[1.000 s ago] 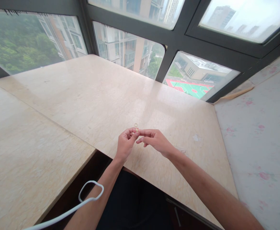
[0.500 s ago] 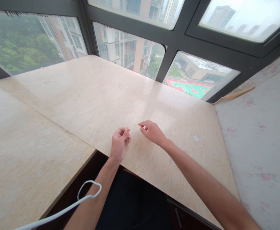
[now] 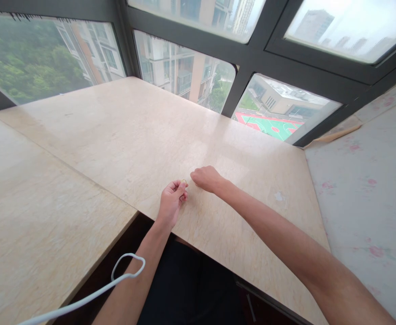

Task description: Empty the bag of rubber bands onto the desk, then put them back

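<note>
My left hand is closed, thumb against fingers, on a small gold-coloured ring whose thin curve shows above the thumb tip. Just to its right, my right hand rests low over the tabletop, back of the hand up and fingers curled under. Whatever those fingers hold is hidden from view. A narrow gap separates the two hands.
A small clear plastic piece with a white patch lies to the right on the tabletop. A white cable loops over my left forearm. Dark-framed windows and a flowered wall border the surface.
My right hand has shifted slightly left and its fingers have closed downward. The gold ring that lay on the tabletop between the hands no longer shows there. My left hand has barely moved.
</note>
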Demonstrator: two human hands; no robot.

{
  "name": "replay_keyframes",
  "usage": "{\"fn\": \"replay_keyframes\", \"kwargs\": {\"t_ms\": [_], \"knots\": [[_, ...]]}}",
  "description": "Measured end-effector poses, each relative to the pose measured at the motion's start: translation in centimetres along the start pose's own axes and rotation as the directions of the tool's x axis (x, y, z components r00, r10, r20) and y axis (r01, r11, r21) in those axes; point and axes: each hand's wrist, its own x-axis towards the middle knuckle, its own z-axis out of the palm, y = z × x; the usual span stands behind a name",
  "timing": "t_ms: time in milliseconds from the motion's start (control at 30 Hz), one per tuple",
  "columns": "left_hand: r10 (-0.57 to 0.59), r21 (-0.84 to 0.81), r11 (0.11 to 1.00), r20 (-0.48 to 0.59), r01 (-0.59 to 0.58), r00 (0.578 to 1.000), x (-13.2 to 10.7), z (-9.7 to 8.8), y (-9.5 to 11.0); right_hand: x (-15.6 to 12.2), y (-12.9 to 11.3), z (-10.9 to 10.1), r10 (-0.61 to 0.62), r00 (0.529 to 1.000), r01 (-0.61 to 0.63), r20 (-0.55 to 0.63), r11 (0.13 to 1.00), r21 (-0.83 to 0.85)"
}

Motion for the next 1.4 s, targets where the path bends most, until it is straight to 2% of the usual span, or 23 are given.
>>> {"fn": "replay_keyframes", "kwargs": {"t_ms": [67, 133, 167, 233, 300, 367, 433, 533, 700, 967, 1167, 1267, 1400], "knots": [[-0.004, 0.008, 1.000, -0.014, 0.005, 1.000, 0.0, 0.0, 0.0, -0.1, 0.4, 0.1, 0.018, 1.000, -0.018, 0.000, 0.996, 0.082], [-0.006, 0.016, 1.000, -0.022, 0.006, 1.000, 0.0, 0.0, 0.0, -0.7, 0.6, 0.6, 0.043, 0.997, -0.020, -0.063, 0.942, 0.335], [-0.002, 0.025, 1.000, -0.022, 0.003, 1.000, -0.1, 0.1, -0.1, -1.2, 0.5, 0.9, 0.069, 0.992, -0.004, -0.107, 0.854, 0.521], [0.012, 0.060, 0.998, -0.016, -0.011, 1.000, -0.2, 0.1, -0.1, -2.5, 0.1, 1.8, 0.154, 0.976, 0.043, -0.154, 0.558, 0.829], [0.035, 0.113, 0.993, -0.008, -0.033, 0.999, -0.3, 0.3, -0.1, -3.9, -0.7, 2.6, 0.223, 0.961, 0.088, -0.161, 0.304, 0.949], [0.058, 0.174, 0.983, 0.004, -0.058, 0.998, -0.6, 0.5, -0.2, -5.2, -1.7, 3.1, 0.288, 0.942, 0.131, -0.173, 0.159, 0.979], [0.075, 0.237, 0.968, 0.032, -0.081, 0.997, -1.0, 0.8, -0.4, -6.3, -2.5, 3.4, 0.335, 0.923, 0.174, -0.192, 0.082, 0.981], [0.087, 0.307, 0.945, 0.093, -0.112, 0.992, -1.5, 1.2, -0.7, -7.4, -3.0, 3.5, 0.394, 0.891, 0.227, -0.226, 0.046, 0.973], [0.093, 0.340, 0.930, 0.142, -0.137, 0.985, -2.2, 1.7, -1.0, -8.9, -3.3, 3.5, 0.453, 0.860, 0.234, -0.233, 0.056, 0.971], [0.093, 0.321, 0.933, 0.222, -0.162, 0.971, -3.5, 2.9, -1.3, -12.2, -4.4, 3.6, 0.570, 0.804, 0.219, -0.170, -0.019, 0.976], [0.127, 0.305, 0.922, 0.347, -0.239, 0.929, -4.3, 3.2, -2.2, -14.3, -5.4, 4.1, 0.652, 0.751, 0.219, -0.101, -0.101, 0.971], [0.185, 0.371, 0.862, 0.403, -0.345, 0.896, -4.7, 3.3, -2.4, -15.5, -5.9, 4.2, 0.674, 0.736, 0.219, -0.064, -0.148, 0.964], [0.281, 0.489, 0.699, 0.483, -0.521, 0.829, -5.6, 4.0, -1.9, -17.0, -6.4, 4.0, 0.668, 0.744, 0.218, -0.010, -0.228, 0.949]]}}
